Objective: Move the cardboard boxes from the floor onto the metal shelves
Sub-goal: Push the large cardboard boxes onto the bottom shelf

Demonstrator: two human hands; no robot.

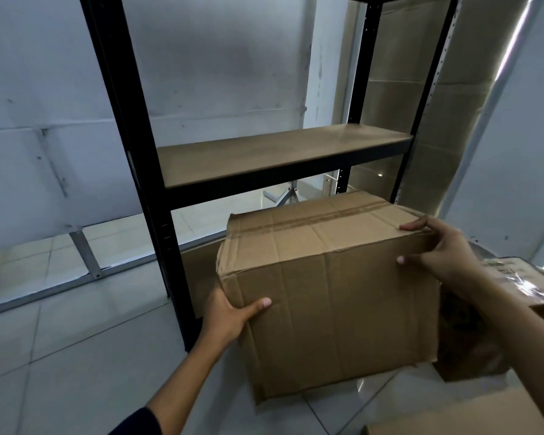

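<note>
1. Carried cardboard box is off the tiled floor, held between both hands in front of the black metal shelving unit, toward its right half.
2. Left hand grasps the box's lower-left edge: thumb lies across the near face, the fingers are hidden round the left side. Right hand clamps the upper-right corner, with fingers on the top panel and thumb on the near face.
3. Key relation: the wooden shelf board sits above and beyond the box. The box top lies just under the board's front edge, so my read is the box has to go up first, then forward over that edge.
4. The box's long axis runs left-right, roughly parallel to the board's front edge. Looks like no turn is needed; the board seems long enough to take it lengthwise.
5. The box is tilted, left side lower. Neither hand is clearly nearer the shelf; the right one grips higher.
6. Counts: 1 box in hand; parts of 2 more boxes at the right, one taped behind the right forearm, one at the bottom corner. A brown panel low behind the carried box could be another box or a bottom board; can't tell.
7. Shelf boards in clear view: 1, bare where visible.
8. Tall cardboard sheets lean just right of the unit.
</note>
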